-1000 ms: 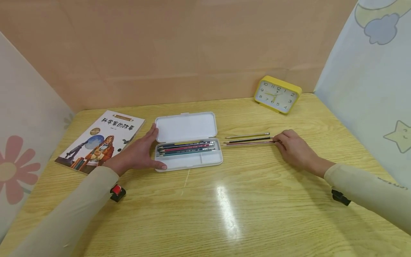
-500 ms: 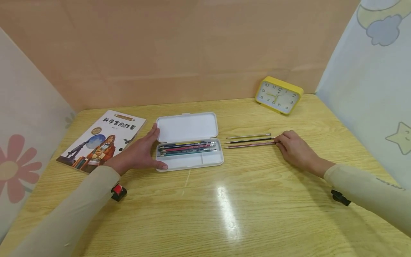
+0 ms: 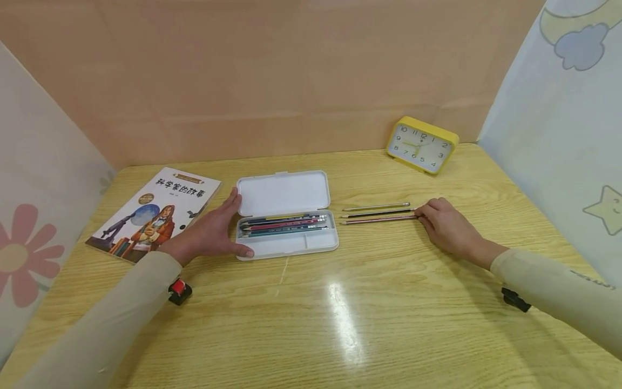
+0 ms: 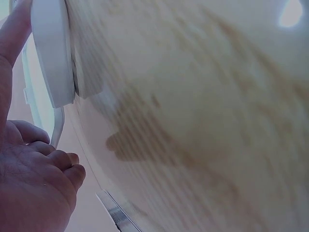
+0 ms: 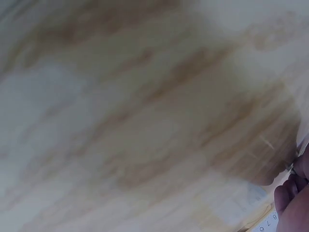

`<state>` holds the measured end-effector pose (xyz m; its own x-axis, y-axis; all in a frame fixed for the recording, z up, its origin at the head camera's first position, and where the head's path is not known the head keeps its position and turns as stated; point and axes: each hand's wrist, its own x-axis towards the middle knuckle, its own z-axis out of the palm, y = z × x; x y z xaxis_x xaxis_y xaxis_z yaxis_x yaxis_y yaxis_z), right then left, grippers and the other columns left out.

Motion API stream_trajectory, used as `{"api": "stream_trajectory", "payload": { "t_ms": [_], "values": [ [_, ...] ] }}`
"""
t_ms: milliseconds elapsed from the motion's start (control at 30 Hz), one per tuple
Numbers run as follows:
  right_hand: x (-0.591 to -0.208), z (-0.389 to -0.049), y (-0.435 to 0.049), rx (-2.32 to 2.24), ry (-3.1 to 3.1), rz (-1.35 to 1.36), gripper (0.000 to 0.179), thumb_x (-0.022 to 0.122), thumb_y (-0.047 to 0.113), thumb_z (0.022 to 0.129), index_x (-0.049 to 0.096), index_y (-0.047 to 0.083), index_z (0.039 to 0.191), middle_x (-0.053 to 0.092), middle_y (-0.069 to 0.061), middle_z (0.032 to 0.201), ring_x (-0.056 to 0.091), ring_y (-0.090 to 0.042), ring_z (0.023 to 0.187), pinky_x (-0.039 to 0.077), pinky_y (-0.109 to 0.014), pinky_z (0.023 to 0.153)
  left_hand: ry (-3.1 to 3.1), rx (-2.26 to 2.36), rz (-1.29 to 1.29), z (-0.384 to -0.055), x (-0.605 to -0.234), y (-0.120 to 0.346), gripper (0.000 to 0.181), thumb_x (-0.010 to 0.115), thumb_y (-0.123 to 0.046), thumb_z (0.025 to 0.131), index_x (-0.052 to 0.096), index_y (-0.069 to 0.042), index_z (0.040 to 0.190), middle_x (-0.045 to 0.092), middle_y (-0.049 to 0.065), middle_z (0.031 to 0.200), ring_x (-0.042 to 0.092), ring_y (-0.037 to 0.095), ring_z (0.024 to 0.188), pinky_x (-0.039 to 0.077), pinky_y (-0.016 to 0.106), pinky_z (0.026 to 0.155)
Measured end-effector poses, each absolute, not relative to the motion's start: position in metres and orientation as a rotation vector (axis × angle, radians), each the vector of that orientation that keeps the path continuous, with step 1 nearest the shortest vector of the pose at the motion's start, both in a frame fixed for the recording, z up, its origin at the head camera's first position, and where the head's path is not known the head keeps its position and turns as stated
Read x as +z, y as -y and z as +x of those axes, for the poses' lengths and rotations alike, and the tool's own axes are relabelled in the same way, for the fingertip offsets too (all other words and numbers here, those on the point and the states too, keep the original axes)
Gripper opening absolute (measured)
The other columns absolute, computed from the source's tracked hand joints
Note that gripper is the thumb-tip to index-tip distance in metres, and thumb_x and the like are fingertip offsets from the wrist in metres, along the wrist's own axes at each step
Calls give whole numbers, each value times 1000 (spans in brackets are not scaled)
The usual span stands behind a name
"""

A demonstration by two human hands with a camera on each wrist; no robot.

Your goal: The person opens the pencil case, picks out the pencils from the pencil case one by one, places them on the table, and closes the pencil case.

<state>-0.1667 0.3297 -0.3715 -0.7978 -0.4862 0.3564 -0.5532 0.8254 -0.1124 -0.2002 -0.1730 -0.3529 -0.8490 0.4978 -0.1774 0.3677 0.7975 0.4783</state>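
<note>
In the head view a white pencil case lies with its lid folded back, several pencils in its long compartment. My left hand rests at the case's left end, thumb extended over the front corner and fingers against the lid's left edge. In the left wrist view the thumb lies along the white case. To the right of the case, three pencils lie side by side: a yellow one, a black one and a reddish one. My right hand pinches the reddish pencil's right end.
A book with an illustrated cover lies left of the case, partly behind the left wrist. A yellow alarm clock stands at the back right. Walls border the wooden table at the back and both sides.
The scene has shifted very slightly in the head view between the first frame and now. Both hands keep their places at the case and the pencil.
</note>
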Motion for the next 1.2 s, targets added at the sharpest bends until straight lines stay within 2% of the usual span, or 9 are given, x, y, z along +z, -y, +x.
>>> {"api": "stream_trajectory", "payload": {
  "t_ms": [300, 733, 1200],
  "values": [
    [-375, -167, -329, 283, 2708, 770, 13, 63, -8, 83, 67, -1, 93, 58, -10, 88, 50, -26, 82, 46, -41, 67, -2694, 633, 669, -199, -354, 174, 137, 79, -65, 58, -2, -4, 151, -14, 8, 156, 4, 36, 140, 18, 51, 109],
    [-372, -165, -328, 236, 2626, 865, 21, 70, -9, 76, 66, -3, 96, 56, -12, 89, 49, -27, 79, 45, -40, 61, -2689, 642, 671, -199, -353, 173, 137, 80, -62, 59, -2, -2, 150, -14, 9, 155, 3, 36, 140, 17, 50, 109],
    [-367, -166, -275, 399, 2481, 1092, 16, 72, -2, 77, 67, 0, 92, 55, -5, 88, 49, -19, 79, 46, -34, 62, -2687, 625, 656, -200, -351, 172, 137, 79, -65, 59, -3, -4, 151, -15, 7, 155, 3, 35, 141, 17, 50, 109]
  ]
}}
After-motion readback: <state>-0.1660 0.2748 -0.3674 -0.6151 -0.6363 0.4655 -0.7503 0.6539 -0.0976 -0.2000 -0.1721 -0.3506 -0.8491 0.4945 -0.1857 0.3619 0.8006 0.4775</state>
